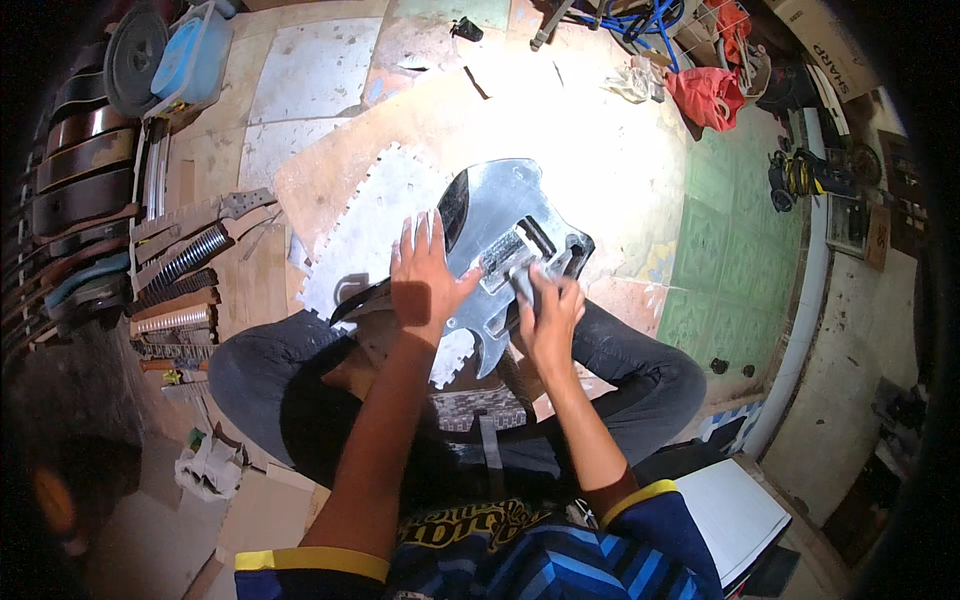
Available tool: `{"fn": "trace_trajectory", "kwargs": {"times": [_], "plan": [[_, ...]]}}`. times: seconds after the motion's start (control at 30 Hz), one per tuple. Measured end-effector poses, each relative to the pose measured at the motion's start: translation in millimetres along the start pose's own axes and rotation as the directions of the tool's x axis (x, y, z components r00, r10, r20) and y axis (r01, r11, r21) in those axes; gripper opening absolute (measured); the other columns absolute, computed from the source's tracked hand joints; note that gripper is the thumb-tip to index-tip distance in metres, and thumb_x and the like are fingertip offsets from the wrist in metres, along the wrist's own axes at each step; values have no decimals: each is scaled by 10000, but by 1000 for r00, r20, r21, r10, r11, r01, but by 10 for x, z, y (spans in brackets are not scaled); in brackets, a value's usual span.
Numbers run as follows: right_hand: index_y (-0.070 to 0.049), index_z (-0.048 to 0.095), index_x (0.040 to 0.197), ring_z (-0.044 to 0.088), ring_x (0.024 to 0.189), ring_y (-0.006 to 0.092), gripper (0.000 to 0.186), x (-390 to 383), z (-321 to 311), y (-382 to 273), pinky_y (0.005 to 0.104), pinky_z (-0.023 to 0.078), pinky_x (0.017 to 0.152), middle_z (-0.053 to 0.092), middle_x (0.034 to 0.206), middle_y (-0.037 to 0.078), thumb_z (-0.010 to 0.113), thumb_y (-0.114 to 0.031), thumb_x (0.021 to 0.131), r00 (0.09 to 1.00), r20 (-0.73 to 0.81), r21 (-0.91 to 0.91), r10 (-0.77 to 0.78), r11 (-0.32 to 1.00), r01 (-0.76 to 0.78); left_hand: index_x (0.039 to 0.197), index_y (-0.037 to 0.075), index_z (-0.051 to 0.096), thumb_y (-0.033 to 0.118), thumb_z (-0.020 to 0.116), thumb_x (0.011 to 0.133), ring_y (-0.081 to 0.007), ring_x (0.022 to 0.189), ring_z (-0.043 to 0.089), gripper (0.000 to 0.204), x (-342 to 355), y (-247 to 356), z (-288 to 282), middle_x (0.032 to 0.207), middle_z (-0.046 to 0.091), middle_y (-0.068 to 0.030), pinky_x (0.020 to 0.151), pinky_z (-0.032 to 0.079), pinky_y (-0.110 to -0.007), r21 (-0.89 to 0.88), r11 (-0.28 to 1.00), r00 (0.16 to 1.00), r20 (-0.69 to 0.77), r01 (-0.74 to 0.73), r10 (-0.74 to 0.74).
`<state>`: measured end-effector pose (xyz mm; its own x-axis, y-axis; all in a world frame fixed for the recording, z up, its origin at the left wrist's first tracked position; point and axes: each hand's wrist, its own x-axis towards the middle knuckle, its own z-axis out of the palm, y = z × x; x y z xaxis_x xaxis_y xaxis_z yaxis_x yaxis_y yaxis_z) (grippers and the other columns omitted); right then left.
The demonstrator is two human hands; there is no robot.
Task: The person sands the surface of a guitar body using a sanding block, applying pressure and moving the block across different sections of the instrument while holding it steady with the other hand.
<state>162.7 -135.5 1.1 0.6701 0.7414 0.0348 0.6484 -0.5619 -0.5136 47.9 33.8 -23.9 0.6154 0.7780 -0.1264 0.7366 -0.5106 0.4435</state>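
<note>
An electric guitar body (pixel 505 185), dark and dusted grey, lies tilted between my crossed legs, with rectangular cavities cut in its face. Spread flat, my left hand (pixel 425 280) rests at its left edge, thumb toward the middle cavity. My right hand (pixel 550 310) is closed around a small grey piece (pixel 521 284), pressed on the face beside the cavities. Fingers cover most of that piece, so its kind is hidden. White foam mat (pixel 370 215) with a toothed edge lies beneath the body.
Several guitar necks and dark bodies (pixel 85 170) line the left side, near clamp-like tools and rasps (pixel 195 250). A clear plastic tub (pixel 195 60) stands at the upper left. Red cloth (pixel 706 98) and blue cable (pixel 650 25) lie at the upper right. White board (pixel 725 515) sits lower right.
</note>
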Motion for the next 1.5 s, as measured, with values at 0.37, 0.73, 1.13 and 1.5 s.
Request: {"fn": "trace_trajectory", "kwargs": {"times": [0.37, 0.73, 1.13, 1.5], "plan": [[-207, 623, 1376, 507, 1138, 425, 568, -122, -44, -44, 528, 388, 974, 539, 1191, 219, 734, -96, 830, 992, 104, -56, -71, 995, 77, 1572, -1, 372, 526, 728, 830, -389, 1491, 365, 978, -15, 8, -11, 1552, 462, -242, 1218, 304, -507, 6, 1000, 999, -32, -3, 3], [-182, 643, 1346, 510, 1095, 419, 535, 288, -143, 60, 528, 399, 926, 533, 1168, 227, 711, -63, 828, 997, 44, -59, -70, 996, 73, 1568, -7, 377, 542, 712, 842, -389, 1497, 358, 970, 9, 38, 2, 1556, 459, -241, 1224, 294, -504, 3, 1000, 1000, -21, -2, 2], [-178, 621, 1365, 495, 1112, 409, 564, 309, -73, 10, 528, 379, 936, 529, 1179, 226, 741, -90, 820, 1000, 21, -81, -1, 997, 3, 1584, 19, 360, 538, 746, 810, -363, 1527, 308, 1009, -8, 5, -11, 1599, 425, -185, 1238, 268, -506, -6, 1000, 999, 44, 26, -25], [-175, 633, 1367, 496, 1114, 443, 512, -88, -3, -16, 520, 400, 947, 526, 1183, 244, 696, -95, 865, 993, 106, -107, -43, 993, 55, 1590, 6, 335, 491, 752, 801, -379, 1512, 330, 1016, 37, 24, -20, 1594, 420, -205, 1230, 286, -507, -11, 1000, 999, 33, 14, -13]]}}
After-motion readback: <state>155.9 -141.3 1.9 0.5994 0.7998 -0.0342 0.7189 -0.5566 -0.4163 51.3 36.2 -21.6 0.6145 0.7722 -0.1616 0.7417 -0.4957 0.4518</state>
